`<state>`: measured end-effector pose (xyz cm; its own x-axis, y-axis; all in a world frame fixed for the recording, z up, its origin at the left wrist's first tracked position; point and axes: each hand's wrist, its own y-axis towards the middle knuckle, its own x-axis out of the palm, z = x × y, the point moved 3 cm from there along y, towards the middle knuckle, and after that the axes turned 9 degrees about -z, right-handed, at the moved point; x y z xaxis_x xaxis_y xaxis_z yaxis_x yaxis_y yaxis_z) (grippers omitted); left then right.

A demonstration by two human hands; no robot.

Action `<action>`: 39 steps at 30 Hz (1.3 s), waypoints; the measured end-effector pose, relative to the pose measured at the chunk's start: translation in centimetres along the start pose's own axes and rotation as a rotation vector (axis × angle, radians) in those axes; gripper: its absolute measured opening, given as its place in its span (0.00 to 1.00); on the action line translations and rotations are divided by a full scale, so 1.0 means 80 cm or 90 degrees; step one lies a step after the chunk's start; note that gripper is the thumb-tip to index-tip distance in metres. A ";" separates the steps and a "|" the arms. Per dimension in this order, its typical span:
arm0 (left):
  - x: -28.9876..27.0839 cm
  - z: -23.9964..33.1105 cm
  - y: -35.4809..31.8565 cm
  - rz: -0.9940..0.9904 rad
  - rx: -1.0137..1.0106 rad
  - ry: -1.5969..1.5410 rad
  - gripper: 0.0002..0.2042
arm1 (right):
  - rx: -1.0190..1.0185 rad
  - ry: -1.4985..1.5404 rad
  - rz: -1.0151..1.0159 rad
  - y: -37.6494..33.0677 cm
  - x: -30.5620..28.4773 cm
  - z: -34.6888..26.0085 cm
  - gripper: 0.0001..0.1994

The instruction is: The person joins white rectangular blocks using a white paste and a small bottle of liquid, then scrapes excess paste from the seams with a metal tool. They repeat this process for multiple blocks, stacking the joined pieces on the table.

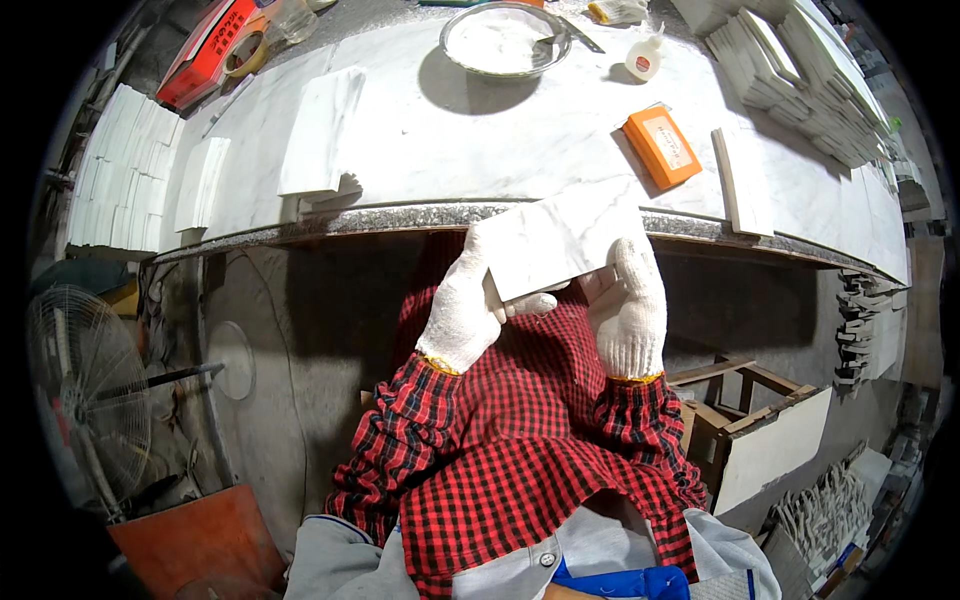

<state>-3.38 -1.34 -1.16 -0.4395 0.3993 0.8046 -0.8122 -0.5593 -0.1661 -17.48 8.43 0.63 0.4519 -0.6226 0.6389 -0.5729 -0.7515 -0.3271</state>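
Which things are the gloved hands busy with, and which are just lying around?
In use:
left hand
right hand
white marble tile, held by both

Lying about:
orange block
metal bowl
glue bottle
tape roll
tile stacks
fan

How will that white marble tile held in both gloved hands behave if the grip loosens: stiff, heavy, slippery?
The white tile looks like a flat, rigid stone slab, so it probably won't flex. It is likely heavy for its size and brittle at the corners. Its smooth face could slide against the knit gloves of the left hand and right hand, which hold it in front of the stone worktop edge.
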 end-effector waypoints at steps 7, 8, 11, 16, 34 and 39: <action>0.003 0.001 -0.005 -0.002 -0.023 0.063 0.27 | -0.024 0.015 -0.017 -0.001 -0.004 0.003 0.26; 0.004 -0.001 -0.006 -0.009 -0.015 0.072 0.27 | -0.026 0.010 -0.011 -0.001 -0.005 0.002 0.26; 0.008 -0.005 -0.010 -0.048 0.006 0.053 0.30 | -0.041 0.005 -0.042 -0.001 -0.003 0.000 0.27; 0.012 -0.007 -0.012 -0.064 0.011 0.113 0.32 | -0.047 0.011 -0.082 0.002 -0.014 0.005 0.30; -0.031 -0.009 -0.021 -0.010 0.000 0.257 0.27 | -0.048 -0.031 -0.093 0.001 -0.030 0.012 0.26; -0.045 0.001 -0.024 -0.014 0.030 0.302 0.24 | -0.121 -0.299 -0.127 -0.009 -0.029 -0.013 0.21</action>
<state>-0.23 -1.77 -3.67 -0.5576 0.6933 0.4566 -0.8101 -0.5746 -0.1168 -18.84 10.64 0.05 0.7965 -0.5348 0.2821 -0.5382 -0.8397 -0.0723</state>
